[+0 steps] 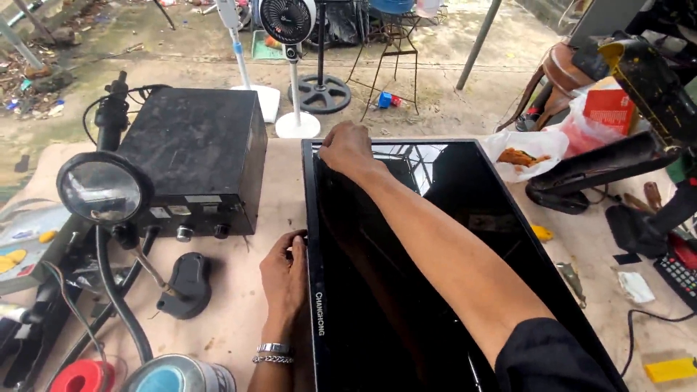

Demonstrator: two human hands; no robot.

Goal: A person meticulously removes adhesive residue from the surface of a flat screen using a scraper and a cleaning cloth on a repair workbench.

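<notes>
A black flat-screen television [450, 239] lies face up on the workbench, its glossy screen reflecting the roof. My left hand [284, 272] presses its fingertips against the left bezel near the middle of that edge; a metal bracelet sits on the wrist. My right hand [347, 149] reaches across the screen and rests with curled fingers on the far left corner of the frame. Neither hand holds a loose tool that I can see.
A black metal box with knobs [192, 156] stands left of the television, with a round magnifier lamp [102, 187] and cables beside it. A black plastic part [187, 283] lies near my left hand. Bags, tools and a remote [679, 272] crowd the right side. Fans [290, 43] stand beyond the bench.
</notes>
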